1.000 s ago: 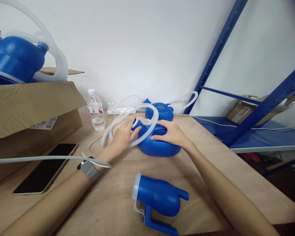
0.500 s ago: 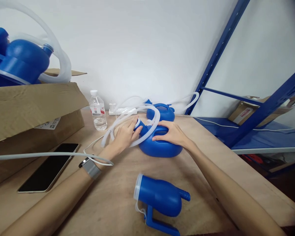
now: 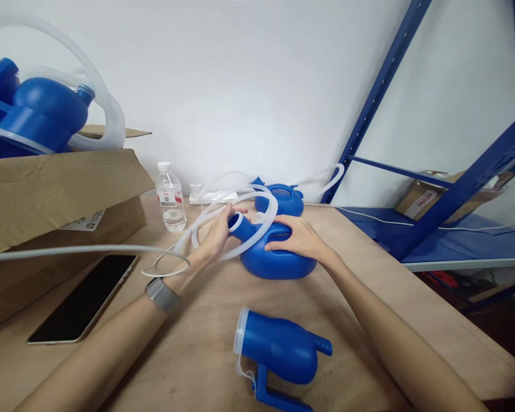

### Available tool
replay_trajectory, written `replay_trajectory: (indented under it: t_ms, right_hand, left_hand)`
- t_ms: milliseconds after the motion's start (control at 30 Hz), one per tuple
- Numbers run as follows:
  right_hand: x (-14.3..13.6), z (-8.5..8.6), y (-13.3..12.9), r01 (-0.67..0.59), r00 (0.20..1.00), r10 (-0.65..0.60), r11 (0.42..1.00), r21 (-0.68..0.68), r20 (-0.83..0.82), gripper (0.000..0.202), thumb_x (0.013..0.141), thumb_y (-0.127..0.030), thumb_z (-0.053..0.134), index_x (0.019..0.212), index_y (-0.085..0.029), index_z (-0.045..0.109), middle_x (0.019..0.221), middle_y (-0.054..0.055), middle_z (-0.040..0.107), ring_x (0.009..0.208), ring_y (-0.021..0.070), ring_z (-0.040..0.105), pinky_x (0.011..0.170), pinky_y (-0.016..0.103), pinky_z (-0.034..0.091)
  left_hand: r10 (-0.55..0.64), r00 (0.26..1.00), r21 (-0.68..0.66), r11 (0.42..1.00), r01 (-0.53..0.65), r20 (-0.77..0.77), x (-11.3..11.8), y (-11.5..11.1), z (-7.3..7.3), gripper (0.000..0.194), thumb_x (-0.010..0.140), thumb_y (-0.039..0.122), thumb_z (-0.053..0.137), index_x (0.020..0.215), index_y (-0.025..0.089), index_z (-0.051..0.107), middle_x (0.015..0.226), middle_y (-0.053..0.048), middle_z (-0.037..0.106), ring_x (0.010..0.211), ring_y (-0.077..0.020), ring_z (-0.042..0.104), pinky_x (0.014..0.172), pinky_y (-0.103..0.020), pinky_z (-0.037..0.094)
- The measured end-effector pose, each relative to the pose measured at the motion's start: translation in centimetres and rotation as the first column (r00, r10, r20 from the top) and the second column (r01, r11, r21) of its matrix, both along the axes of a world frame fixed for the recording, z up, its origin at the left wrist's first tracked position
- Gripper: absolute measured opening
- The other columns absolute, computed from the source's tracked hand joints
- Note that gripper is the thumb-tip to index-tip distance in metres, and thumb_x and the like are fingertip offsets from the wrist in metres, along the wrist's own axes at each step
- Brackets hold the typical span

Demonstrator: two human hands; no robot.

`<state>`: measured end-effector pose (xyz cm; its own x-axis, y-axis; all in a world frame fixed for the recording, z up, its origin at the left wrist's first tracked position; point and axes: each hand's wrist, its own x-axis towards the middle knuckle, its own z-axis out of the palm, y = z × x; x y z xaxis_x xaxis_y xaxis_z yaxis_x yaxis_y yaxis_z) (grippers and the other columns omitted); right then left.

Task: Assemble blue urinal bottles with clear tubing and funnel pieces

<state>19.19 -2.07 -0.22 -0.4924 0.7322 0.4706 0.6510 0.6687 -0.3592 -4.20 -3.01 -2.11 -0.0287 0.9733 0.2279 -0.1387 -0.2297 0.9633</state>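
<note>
A blue plastic urinal bottle (image 3: 278, 263) lies on the table, its white-rimmed mouth facing left. My right hand (image 3: 298, 237) grips its top handle from the right, thumb in front. My left hand (image 3: 218, 233) is at the mouth, its fingers curled behind the neck and partly hidden; whether they pinch something there is not visible. A translucent cap (image 3: 261, 218) shows just behind the neck. A looped clear hose (image 3: 272, 214) passes over the neck and my left hand. Nearer me, a second blue urinal bottle (image 3: 278, 346) lies on its side with a translucent cap on its mouth.
Another blue bottle (image 3: 281, 201) with a hose stands behind. On the left are a cardboard box (image 3: 60, 177) of blue bottles, a phone (image 3: 83, 300) and a water bottle (image 3: 170, 200). A white cable (image 3: 90, 249) crosses above my left wrist. A blue shelf (image 3: 467, 240) is at right.
My left hand has shifted slightly left, its thumb gone from the front of the neck and its fingers now behind the mouth. My right hand keeps its grip on the handle.
</note>
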Motion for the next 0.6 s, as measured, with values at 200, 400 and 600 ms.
replay_trajectory:
  t_ms: [200,400,600]
  right_hand:
    - [-0.1,0.1,0.0,-0.006,1.000,0.006,1.000,0.007,0.007,0.063,0.069,-0.057,0.086,0.124,-0.030,0.072,0.124,0.004,0.075,0.113,0.0347,0.070,0.099,0.049,0.056]
    - [-0.3,0.2,-0.1,-0.006,1.000,0.005,0.999,-0.044,-0.023,0.061,0.067,-0.055,0.088,0.121,-0.030,0.073,0.123,0.003,0.075,0.112,0.0330,0.071,0.099,0.046,0.055]
    - [-0.4,0.2,0.4,-0.011,0.999,0.008,0.998,-0.067,-0.039,0.063,0.064,-0.053,0.090,0.120,-0.029,0.075,0.123,0.003,0.076,0.112,0.0335,0.071,0.099,0.045,0.055]
  left_hand:
    - [-0.069,0.856,-0.211,0.956,0.203,0.512,1.3,-0.3,0.9,0.023,0.096,0.028,0.054,0.108,0.014,0.068,0.091,-0.010,0.078,0.093,-0.0231,0.076,0.096,-0.041,0.059]
    - [-0.121,0.861,-0.103,0.975,0.196,0.494,1.4,-0.1,-0.7,0.029,0.104,0.035,0.043,0.113,0.015,0.063,0.090,-0.007,0.076,0.105,-0.0229,0.073,0.104,-0.040,0.055]
    - [-0.075,0.809,-0.096,0.982,0.160,0.583,1.5,-0.2,-0.9,0.023,0.103,0.035,0.050,0.102,0.017,0.064,0.084,-0.005,0.073,0.088,-0.0174,0.073,0.095,-0.035,0.058]
